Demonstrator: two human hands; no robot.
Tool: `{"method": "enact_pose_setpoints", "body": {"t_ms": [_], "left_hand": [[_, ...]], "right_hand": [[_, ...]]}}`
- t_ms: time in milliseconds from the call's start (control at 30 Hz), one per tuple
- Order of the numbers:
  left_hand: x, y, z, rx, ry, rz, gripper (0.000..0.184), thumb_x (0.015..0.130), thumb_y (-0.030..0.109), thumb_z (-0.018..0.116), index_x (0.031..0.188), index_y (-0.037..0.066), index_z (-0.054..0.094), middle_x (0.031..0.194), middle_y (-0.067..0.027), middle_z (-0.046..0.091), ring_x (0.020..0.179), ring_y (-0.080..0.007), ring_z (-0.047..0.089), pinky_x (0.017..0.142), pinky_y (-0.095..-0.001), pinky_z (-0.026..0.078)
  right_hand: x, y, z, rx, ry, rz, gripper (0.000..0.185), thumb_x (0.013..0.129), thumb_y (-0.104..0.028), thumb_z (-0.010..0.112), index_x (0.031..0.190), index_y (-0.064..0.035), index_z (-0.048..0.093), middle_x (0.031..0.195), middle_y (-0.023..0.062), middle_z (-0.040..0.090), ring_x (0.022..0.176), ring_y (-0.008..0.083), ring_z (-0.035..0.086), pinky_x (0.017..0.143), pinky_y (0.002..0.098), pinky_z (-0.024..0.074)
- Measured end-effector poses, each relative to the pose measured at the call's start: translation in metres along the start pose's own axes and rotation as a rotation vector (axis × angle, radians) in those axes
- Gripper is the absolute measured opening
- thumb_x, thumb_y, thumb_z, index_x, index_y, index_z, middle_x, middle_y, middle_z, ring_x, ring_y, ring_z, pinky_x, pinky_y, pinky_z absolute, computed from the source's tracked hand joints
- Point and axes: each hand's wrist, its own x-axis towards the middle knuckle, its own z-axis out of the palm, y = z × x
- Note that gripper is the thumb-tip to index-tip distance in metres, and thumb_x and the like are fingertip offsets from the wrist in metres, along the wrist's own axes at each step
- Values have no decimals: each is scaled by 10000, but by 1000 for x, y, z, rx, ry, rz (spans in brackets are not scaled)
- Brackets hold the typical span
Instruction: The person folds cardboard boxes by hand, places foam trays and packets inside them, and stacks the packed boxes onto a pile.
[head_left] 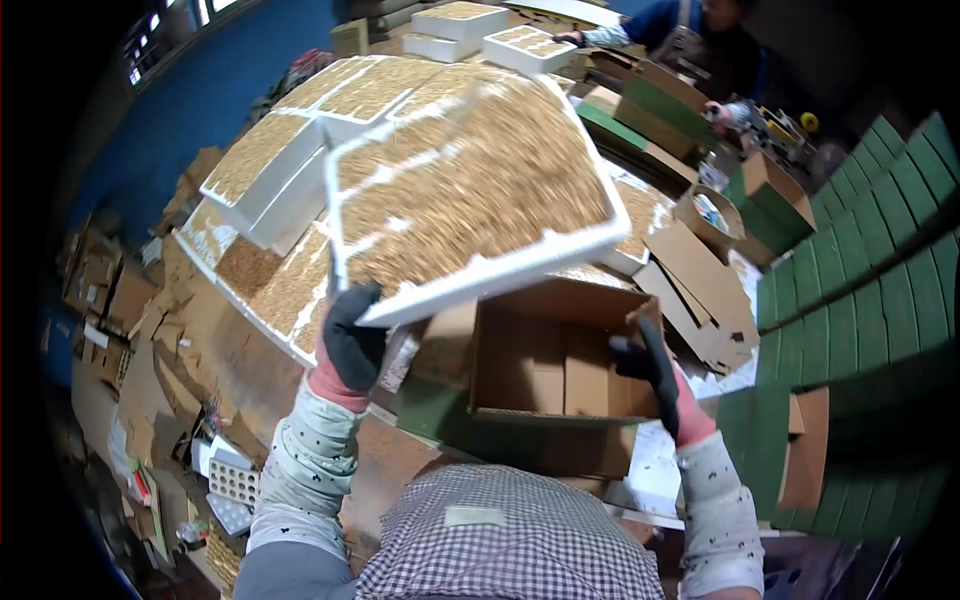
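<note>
My gloved left hand grips the near left corner of a white foam tray. Packed with small brown pieces too blurred to name, the tray is tilted and raised above the table. Below its near edge stands an open cardboard box, with bare brown inner walls and floor showing. My gloved right hand is closed on the box's right wall, its thumb towards the inside. Part of the box's far side is hidden by the tray.
More filled foam trays lie stacked across the table behind. A co-worker's hand touches a far tray. Green cartons are stacked at the right. Flattened cardboard lies beside the box, and scraps clutter the left.
</note>
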Motion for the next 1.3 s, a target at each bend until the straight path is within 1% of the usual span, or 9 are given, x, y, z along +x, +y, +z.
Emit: {"method": "enact_pose_setpoints", "body": {"t_ms": [100,167,333,600,667,933,1067,1167,1300], "left_hand": [[-14,-45,9,365,-161,-94,136,810,138,568,897,37,593,824,-31,579,827,-177,573,845,-339,450],[-22,-49,33,521,-294,-241,262,819,140,580,1042,3,576,937,-49,593,866,-158,566,864,-303,436],[-22,-54,52,1047,-614,125,608,869,159,525,1399,-8,280,1437,-195,303,1373,-274,203,1121,-352,127],[41,-75,-12,1181,-220,375,587,831,185,582,1345,-10,374,1359,-190,408,1284,-294,360,1073,-375,259],[103,-53,-9,1494,-156,629,492,800,234,606,1213,-15,506,1155,-205,551,1099,-351,499,958,-401,374],[275,-84,-92,2400,-332,-521,381,721,312,669,969,22,663,1072,-183,627,994,-313,615,827,-422,502],[242,-81,-81,2477,-164,-43,339,745,204,621,1066,97,612,1074,-143,615,1053,-290,566,896,-369,457],[215,-68,-43,2407,-79,71,454,722,295,687,1118,104,573,1058,-124,615,1075,-263,545,898,-358,445],[199,-52,-16,2403,170,240,511,709,347,724,1143,124,571,1060,-104,618,1016,-266,570,857,-373,456]], "right_hand": [[7,-25,-1,411,140,-78,959,767,-812,204,1466,-205,-45,1459,104,285,1289,279,371,1037,430,325],[-6,-15,-7,220,294,-175,703,832,-441,531,1418,-154,269,1221,123,505,1092,258,513,921,376,410],[-76,-14,-16,473,656,110,515,789,32,495,1289,-6,379,983,86,576,831,161,586,752,261,486],[-16,-34,17,137,248,325,546,816,-96,627,1260,65,352,1026,118,605,877,179,612,736,287,492],[-5,-36,12,-723,119,488,556,790,-147,650,1179,129,365,953,213,628,844,267,644,739,324,502],[26,-13,21,-1247,-152,273,421,794,-302,619,1029,37,536,854,180,643,807,317,638,711,373,503],[40,-14,-65,-962,492,126,278,765,-344,649,903,-103,636,794,107,653,727,272,639,656,353,497],[41,45,-143,-1285,394,706,358,772,-332,629,1030,-88,585,1049,131,625,996,256,596,877,356,457],[16,147,-178,-1745,383,707,439,799,-334,588,1179,-133,502,1158,85,540,1085,250,535,930,391,397]]}}
